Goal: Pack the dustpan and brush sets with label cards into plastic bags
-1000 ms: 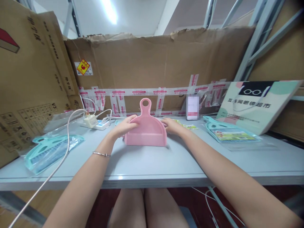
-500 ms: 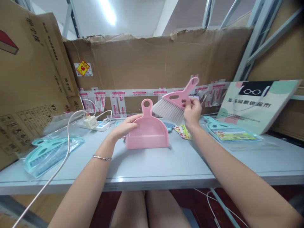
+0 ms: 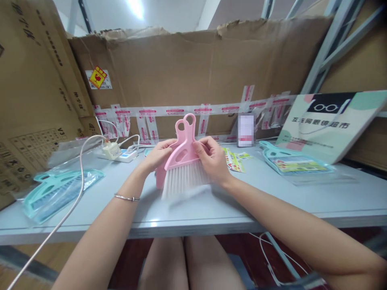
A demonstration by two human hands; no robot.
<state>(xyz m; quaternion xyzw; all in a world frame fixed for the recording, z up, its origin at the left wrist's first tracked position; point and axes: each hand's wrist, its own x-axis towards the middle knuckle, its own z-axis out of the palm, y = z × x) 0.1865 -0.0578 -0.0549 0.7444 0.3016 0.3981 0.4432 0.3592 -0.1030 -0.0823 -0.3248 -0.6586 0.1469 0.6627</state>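
At centre frame, on the grey table (image 3: 211, 209), the pink dustpan (image 3: 159, 180) stands on edge with the pink brush (image 3: 182, 155) against its front, their handle rings side by side. The left hand (image 3: 157, 155) curls round the dustpan's left edge, and the right hand (image 3: 213, 161) pinches the brush's right side with its fingers closed on it.

The left hand (image 3: 157, 155) grips a pink dustpan (image 3: 159, 180) standing upright on the tabletop (image 3: 211, 207), while the right hand (image 3: 212, 160) presses a pink brush (image 3: 185, 171) flat against its front, white bristles pointing down. Their handle loops sit side by side at the top. A bagged teal brush (image 3: 57, 192) lies well to the left and a packaged teal dustpan (image 3: 292, 164) to the right, before a cardboard wall (image 3: 187, 68).
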